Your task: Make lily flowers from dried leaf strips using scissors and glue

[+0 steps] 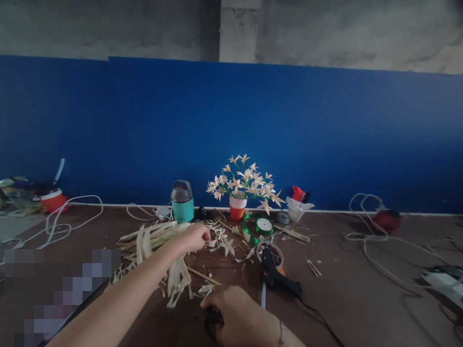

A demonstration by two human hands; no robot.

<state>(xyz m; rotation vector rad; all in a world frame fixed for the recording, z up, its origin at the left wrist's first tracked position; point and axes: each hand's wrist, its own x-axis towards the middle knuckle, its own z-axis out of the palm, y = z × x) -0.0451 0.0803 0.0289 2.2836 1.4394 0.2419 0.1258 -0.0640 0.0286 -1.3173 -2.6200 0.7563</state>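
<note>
My left hand point(196, 237) reaches forward over the pile of pale dried husk strips point(144, 243). Its fingers are curled together beside several loose cream star-shaped flowers point(227, 246); what they pinch, if anything, is hidden. Close to me, my right hand point(240, 313) is wrapped round black-handled scissors point(214, 318), whose blades I cannot make out. Just beyond it lies a small pale husk flower point(206, 289). A thin stick point(203, 275) rests on the table between the two hands.
Cream flowers point(249, 180) stand in stacked paper cups point(238, 210) at the back. Right of my hands are a black glue gun point(277, 274) with a cord, a tape roll point(278, 250) and green ribbon spool point(264, 226). A turquoise container point(183, 209) stands back left. White cables point(369, 236) trail on the right.
</note>
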